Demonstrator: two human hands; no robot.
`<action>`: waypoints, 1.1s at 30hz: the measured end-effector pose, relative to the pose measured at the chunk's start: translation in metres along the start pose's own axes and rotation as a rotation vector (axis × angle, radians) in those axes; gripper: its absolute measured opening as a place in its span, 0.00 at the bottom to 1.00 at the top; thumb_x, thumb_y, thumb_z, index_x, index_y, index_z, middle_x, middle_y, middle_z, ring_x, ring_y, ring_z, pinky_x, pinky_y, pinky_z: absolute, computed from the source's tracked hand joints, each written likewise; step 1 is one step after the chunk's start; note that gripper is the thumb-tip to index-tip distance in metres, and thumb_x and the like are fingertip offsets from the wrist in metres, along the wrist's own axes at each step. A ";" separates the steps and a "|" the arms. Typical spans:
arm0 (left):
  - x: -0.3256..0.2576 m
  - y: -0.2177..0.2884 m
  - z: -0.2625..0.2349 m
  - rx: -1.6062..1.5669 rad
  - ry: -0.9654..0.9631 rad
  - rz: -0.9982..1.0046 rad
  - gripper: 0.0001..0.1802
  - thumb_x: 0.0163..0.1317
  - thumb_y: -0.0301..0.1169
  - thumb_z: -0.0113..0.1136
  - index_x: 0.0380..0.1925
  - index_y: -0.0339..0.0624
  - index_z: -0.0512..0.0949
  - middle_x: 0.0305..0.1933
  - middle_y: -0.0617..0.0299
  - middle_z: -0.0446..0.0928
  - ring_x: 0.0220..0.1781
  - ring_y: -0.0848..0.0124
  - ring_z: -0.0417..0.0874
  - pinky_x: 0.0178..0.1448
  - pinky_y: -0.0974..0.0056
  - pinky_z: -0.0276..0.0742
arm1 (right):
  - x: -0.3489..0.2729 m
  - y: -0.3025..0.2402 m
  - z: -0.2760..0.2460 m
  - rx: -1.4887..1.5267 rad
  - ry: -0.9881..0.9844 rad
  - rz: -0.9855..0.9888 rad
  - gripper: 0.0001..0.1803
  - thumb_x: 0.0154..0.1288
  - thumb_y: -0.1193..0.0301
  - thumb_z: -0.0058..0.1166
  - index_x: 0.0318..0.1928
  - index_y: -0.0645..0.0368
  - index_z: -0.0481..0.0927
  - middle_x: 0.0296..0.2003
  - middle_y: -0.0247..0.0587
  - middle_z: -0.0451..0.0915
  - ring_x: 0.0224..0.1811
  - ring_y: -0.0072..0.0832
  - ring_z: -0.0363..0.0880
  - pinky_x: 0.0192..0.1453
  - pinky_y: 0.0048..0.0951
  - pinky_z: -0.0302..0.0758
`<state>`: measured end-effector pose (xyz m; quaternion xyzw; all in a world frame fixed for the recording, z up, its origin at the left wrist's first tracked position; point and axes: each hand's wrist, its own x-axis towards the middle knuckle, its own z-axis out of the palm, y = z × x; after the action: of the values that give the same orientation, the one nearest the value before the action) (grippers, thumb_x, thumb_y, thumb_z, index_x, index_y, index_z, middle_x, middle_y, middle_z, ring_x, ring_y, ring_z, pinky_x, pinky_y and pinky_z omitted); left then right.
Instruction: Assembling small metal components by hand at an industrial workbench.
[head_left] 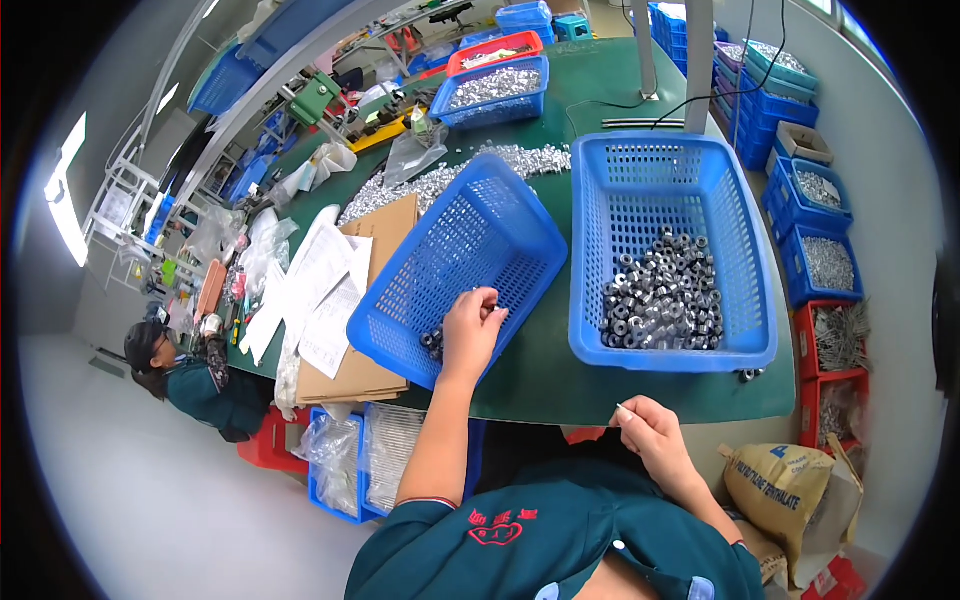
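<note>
My left hand (472, 332) reaches into the tilted left blue basket (400, 270), its fingers curled together. What they hold, if anything, is too small to make out. A few dark metal rings (432, 343) lie beside that hand in the low end of the basket. My right hand (652, 436) is at the table's front edge, closed in a pinch, with a tiny pale tip (622, 407) showing at its fingers. In front of it stands the right blue basket (673, 357), holding a heap of silvery-black metal rings (660, 300).
Cardboard sheets (365, 375) and papers (325, 300) lie under and beside the left basket. Small silver parts (540, 160) are spread behind it on the green table (530, 395). Stacked crates (825, 265) line the right wall. Another person (205, 385) works at far left.
</note>
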<state>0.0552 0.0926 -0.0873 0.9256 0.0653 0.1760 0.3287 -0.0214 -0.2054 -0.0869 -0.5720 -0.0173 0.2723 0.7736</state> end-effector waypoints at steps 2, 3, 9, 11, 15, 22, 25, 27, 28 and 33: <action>-0.016 -0.015 0.001 -0.595 -0.046 -0.085 0.12 0.58 0.18 0.65 0.42 0.33 0.80 0.43 0.59 0.81 0.40 0.76 0.82 0.44 0.70 0.79 | 0.000 -0.004 0.005 -0.076 -0.009 -0.016 0.11 0.73 0.68 0.50 0.36 0.63 0.79 0.23 0.26 0.72 0.24 0.12 0.63 0.28 0.18 0.62; -0.025 -0.008 -0.002 -0.805 -0.101 -0.154 0.12 0.58 0.17 0.65 0.43 0.34 0.80 0.44 0.59 0.81 0.41 0.75 0.82 0.45 0.70 0.80 | -0.001 -0.005 0.007 -0.071 0.003 -0.006 0.11 0.73 0.68 0.50 0.36 0.63 0.79 0.23 0.26 0.72 0.24 0.12 0.63 0.28 0.18 0.62; -0.069 0.018 -0.007 -1.498 -0.318 -0.287 0.16 0.54 0.13 0.64 0.43 0.36 0.80 0.51 0.54 0.77 0.45 0.66 0.82 0.45 0.67 0.81 | 0.004 -0.009 0.019 -0.190 -0.037 -0.014 0.12 0.72 0.67 0.50 0.36 0.64 0.79 0.26 0.31 0.79 0.25 0.14 0.68 0.30 0.21 0.67; -0.079 0.019 -0.004 -1.542 -0.360 -0.283 0.15 0.55 0.15 0.64 0.44 0.38 0.80 0.50 0.54 0.77 0.44 0.64 0.81 0.43 0.66 0.80 | 0.005 -0.011 0.025 -0.240 -0.041 -0.017 0.12 0.72 0.67 0.50 0.36 0.63 0.79 0.26 0.33 0.80 0.25 0.16 0.70 0.30 0.22 0.68; -0.091 0.024 -0.007 -1.643 -0.477 -0.434 0.13 0.60 0.19 0.58 0.45 0.40 0.80 0.46 0.55 0.76 0.42 0.65 0.79 0.42 0.65 0.77 | 0.009 -0.018 0.037 -0.454 -0.051 -0.130 0.11 0.72 0.67 0.51 0.36 0.63 0.78 0.24 0.37 0.79 0.24 0.21 0.74 0.30 0.26 0.71; -0.105 0.020 -0.001 -1.904 -0.618 -0.484 0.15 0.60 0.21 0.59 0.48 0.41 0.78 0.44 0.55 0.75 0.43 0.66 0.78 0.40 0.66 0.76 | 0.012 -0.014 0.049 -0.609 -0.048 -0.311 0.09 0.69 0.69 0.55 0.36 0.63 0.78 0.21 0.44 0.77 0.22 0.35 0.78 0.28 0.32 0.73; -0.106 0.027 -0.004 -1.838 -0.588 -0.503 0.15 0.60 0.21 0.60 0.47 0.40 0.78 0.44 0.55 0.76 0.42 0.67 0.79 0.39 0.67 0.75 | 0.013 -0.012 0.053 -0.696 -0.043 -0.399 0.08 0.68 0.70 0.55 0.35 0.62 0.77 0.22 0.46 0.78 0.23 0.41 0.80 0.28 0.35 0.74; -0.106 0.034 -0.008 -1.696 -0.498 -0.517 0.13 0.59 0.20 0.60 0.45 0.37 0.77 0.41 0.56 0.78 0.38 0.70 0.80 0.40 0.67 0.77 | 0.014 -0.011 0.055 -0.736 -0.041 -0.460 0.07 0.67 0.71 0.55 0.34 0.61 0.77 0.22 0.46 0.79 0.24 0.44 0.80 0.28 0.36 0.75; -0.106 0.036 -0.009 -1.699 -0.500 -0.519 0.13 0.59 0.20 0.60 0.45 0.37 0.77 0.41 0.56 0.78 0.38 0.70 0.80 0.40 0.67 0.77 | 0.016 -0.011 0.057 -0.762 -0.048 -0.492 0.07 0.67 0.71 0.55 0.33 0.61 0.76 0.22 0.46 0.79 0.24 0.44 0.80 0.27 0.37 0.75; -0.110 0.040 -0.008 -1.536 -0.471 -0.406 0.13 0.60 0.17 0.60 0.46 0.36 0.75 0.41 0.57 0.80 0.40 0.71 0.81 0.43 0.67 0.78 | 0.021 -0.005 0.058 -0.816 -0.053 -0.536 0.07 0.65 0.72 0.56 0.30 0.60 0.74 0.20 0.45 0.78 0.23 0.44 0.80 0.26 0.38 0.74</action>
<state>-0.0499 0.0404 -0.0879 0.4263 0.0224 -0.0899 0.8998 -0.0214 -0.1461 -0.0679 -0.7968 -0.2890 0.0490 0.5283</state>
